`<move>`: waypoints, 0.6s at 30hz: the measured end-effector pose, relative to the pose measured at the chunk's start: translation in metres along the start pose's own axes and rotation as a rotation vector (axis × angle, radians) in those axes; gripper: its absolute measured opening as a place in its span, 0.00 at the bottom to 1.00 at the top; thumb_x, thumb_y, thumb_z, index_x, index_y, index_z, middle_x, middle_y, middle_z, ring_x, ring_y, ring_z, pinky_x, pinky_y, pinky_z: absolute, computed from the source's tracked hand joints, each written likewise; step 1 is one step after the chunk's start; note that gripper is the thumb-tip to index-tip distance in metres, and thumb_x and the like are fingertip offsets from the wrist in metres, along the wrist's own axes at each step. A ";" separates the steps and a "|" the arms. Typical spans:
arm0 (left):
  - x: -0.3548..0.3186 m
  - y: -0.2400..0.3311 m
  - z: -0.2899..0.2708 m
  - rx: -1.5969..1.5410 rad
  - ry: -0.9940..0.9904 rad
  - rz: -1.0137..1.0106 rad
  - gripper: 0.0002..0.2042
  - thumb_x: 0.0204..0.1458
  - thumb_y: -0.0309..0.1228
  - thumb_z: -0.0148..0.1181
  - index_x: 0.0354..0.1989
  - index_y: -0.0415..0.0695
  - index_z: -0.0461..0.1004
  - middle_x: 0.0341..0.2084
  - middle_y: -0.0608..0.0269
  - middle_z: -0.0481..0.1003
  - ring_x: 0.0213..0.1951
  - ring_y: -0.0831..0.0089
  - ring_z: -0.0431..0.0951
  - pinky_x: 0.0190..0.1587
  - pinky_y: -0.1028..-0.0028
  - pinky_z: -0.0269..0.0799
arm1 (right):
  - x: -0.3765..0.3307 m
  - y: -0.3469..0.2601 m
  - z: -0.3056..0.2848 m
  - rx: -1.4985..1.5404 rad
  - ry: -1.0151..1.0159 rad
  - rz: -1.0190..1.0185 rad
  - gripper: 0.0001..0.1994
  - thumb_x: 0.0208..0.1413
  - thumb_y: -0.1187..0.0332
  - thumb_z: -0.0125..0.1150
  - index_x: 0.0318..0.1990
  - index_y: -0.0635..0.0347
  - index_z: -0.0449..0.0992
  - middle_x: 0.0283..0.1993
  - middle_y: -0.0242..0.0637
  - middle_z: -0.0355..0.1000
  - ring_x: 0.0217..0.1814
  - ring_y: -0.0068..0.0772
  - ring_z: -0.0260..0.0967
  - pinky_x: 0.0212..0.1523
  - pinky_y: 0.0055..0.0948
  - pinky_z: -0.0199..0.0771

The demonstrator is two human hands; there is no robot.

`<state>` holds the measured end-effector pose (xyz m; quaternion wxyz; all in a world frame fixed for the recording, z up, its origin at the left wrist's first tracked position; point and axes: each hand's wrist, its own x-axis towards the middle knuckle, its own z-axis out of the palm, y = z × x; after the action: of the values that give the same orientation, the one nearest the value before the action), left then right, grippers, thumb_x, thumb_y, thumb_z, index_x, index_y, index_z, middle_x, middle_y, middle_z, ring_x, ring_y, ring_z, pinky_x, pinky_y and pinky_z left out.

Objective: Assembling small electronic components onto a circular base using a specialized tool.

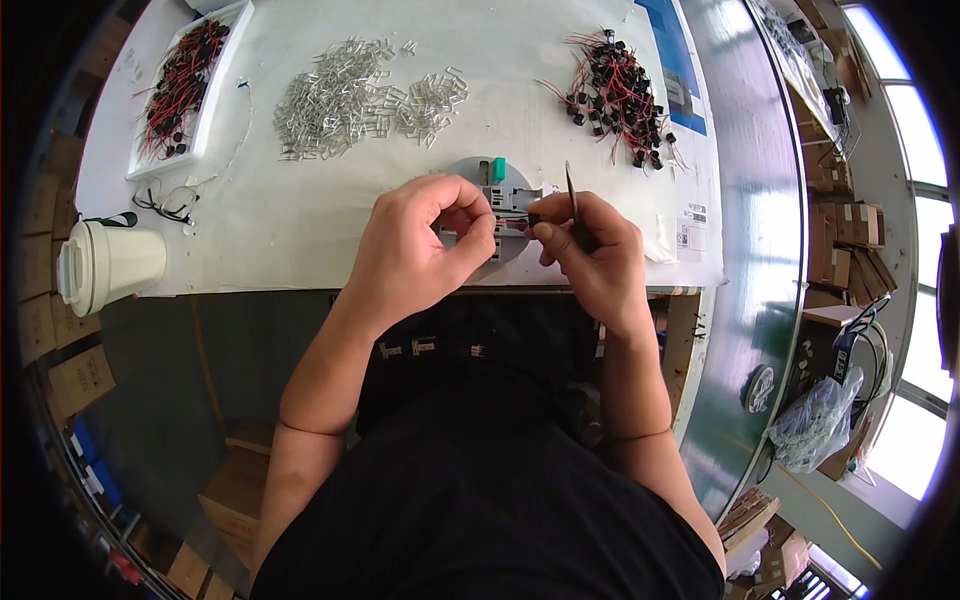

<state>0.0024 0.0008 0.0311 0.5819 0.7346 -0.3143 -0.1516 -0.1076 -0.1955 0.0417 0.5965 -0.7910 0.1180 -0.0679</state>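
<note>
1. Head view: we sit at a white-covered bench (pixel 300 230); both hands work over a round grey fixture (pixel 505 190) with a green tab, at the near edge of the bench.
2. Left hand (pixel 415 245): fingers curled, thumb and forefinger pinched at the fixture's left side; what they pinch is too small to tell.
3. Right hand (pixel 590 250): fingers closed on thin metal tweezers (pixel 572 200), thumb and forefinger also nipping a small black part with red leads (pixel 530 220) just beside the fixture.
4. Judgement: we are seating a wired part in the fixture; the next move calls for fine alignment.
5. Nearby: pile of clear tubes (pixel 360 100), heap of black-and-red wired parts (pixel 615 95), white tray (pixel 185 90), paper cup (pixel 110 265).
</note>
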 end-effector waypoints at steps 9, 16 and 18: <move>0.002 0.009 -0.001 -0.315 -0.096 -0.224 0.11 0.61 0.33 0.72 0.38 0.34 0.84 0.26 0.68 0.81 0.29 0.85 0.74 0.31 0.79 0.70 | -0.003 0.007 0.005 0.318 -0.008 -0.172 0.11 0.60 0.81 0.73 0.48 0.66 0.82 0.43 0.29 0.80 0.43 0.17 0.74 0.43 0.20 0.74; 0.002 0.012 -0.003 -0.287 -0.092 -0.101 0.10 0.61 0.32 0.72 0.38 0.35 0.85 0.25 0.70 0.81 0.29 0.85 0.71 0.32 0.78 0.68 | -0.008 0.005 0.008 0.262 0.060 -0.198 0.10 0.60 0.82 0.72 0.48 0.67 0.81 0.45 0.31 0.79 0.46 0.21 0.74 0.47 0.22 0.75; 0.002 0.011 -0.001 -0.262 -0.052 -0.011 0.09 0.60 0.31 0.73 0.38 0.36 0.86 0.26 0.70 0.81 0.29 0.84 0.72 0.33 0.78 0.68 | -0.010 0.004 0.008 0.280 0.083 -0.157 0.09 0.60 0.82 0.72 0.47 0.68 0.81 0.46 0.31 0.79 0.47 0.22 0.74 0.48 0.23 0.76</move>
<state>0.0015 -0.0012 0.0416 0.6636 0.6499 -0.3028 -0.2136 -0.1159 -0.1868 0.0356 0.6885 -0.7033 0.0700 -0.1626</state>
